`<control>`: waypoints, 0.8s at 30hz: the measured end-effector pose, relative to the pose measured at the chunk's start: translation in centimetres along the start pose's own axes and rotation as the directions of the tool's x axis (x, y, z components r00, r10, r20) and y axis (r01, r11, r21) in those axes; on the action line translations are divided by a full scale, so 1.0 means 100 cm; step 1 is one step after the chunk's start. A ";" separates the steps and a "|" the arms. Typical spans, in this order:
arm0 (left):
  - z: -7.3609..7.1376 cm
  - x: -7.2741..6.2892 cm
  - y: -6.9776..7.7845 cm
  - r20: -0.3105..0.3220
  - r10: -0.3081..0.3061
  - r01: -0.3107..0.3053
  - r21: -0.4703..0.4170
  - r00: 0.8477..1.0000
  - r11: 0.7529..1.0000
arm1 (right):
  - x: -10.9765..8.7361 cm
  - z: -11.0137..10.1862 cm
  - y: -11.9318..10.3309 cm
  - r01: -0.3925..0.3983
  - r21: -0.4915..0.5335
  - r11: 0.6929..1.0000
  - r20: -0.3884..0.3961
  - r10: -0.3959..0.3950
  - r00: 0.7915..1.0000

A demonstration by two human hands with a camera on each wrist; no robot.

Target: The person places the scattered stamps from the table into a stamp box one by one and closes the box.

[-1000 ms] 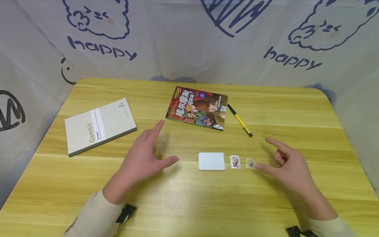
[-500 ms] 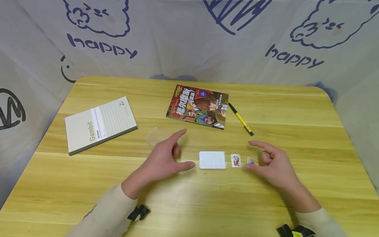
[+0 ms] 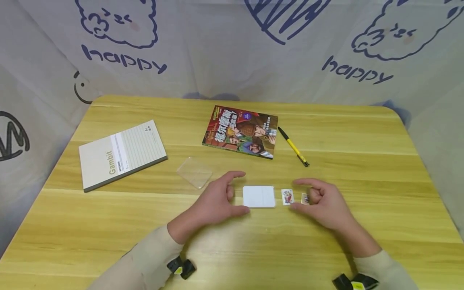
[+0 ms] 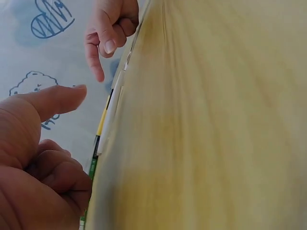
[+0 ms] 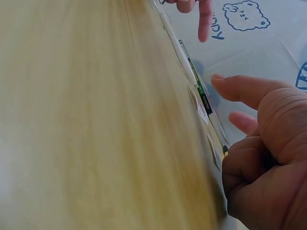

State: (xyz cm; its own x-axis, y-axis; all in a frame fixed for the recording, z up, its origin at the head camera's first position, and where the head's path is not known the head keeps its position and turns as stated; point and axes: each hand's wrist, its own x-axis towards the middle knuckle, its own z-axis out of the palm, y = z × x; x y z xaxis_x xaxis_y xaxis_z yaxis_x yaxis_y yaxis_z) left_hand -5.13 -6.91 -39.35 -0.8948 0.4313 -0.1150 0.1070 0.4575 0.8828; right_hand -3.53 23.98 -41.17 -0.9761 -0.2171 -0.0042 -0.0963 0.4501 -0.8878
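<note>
A flat white rectangular block (image 3: 259, 197), maybe a box or a stack of cards, lies mid-table. To its right are a small picture card (image 3: 287, 197) with a colourful figure and a smaller square piece (image 3: 304, 198), partly covered by my right hand. My left hand (image 3: 215, 203) is at the block's left side, thumb and index finger spread apart. My right hand (image 3: 329, 207) hovers over the two small pieces with a similar thumb-and-index gap. In both wrist views the other fingers look curled, and neither hand holds anything. A clear plastic cover (image 3: 194, 172) lies beyond my left hand.
Behind the block lies a comic-style book (image 3: 240, 132), with a yellow and black pen (image 3: 294, 147) to its right. A beige notebook (image 3: 123, 155) is at the table's left. A printed cloth (image 3: 232, 60) hangs behind the table (image 3: 268, 257).
My left hand has moved right, from beside the clear cover to the white block, uncovering the cover. My right hand has come left over the small pieces. The objects stay put.
</note>
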 end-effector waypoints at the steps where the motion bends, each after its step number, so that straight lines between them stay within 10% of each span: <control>1: 0.001 0.001 -0.001 0.004 -0.008 0.008 -0.010 1.000 1.000 | 0.000 0.001 0.001 -0.006 -0.006 1.000 0.004 0.006 1.000; 24: 0.005 0.011 -0.011 0.033 -0.048 0.046 0.042 0.998 0.998 | 0.003 0.006 0.001 -0.033 -0.177 0.984 0.028 0.038 0.999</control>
State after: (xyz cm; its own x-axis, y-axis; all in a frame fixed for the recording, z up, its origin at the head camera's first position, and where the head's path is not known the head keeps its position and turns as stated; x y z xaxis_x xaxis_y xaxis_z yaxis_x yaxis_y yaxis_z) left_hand -6.00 -6.55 -40.70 -0.8840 0.4348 -0.1720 0.0839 0.5094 0.8565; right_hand -3.68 23.46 -41.52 -0.9733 -0.2236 -0.0511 -0.0970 0.6030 -0.7919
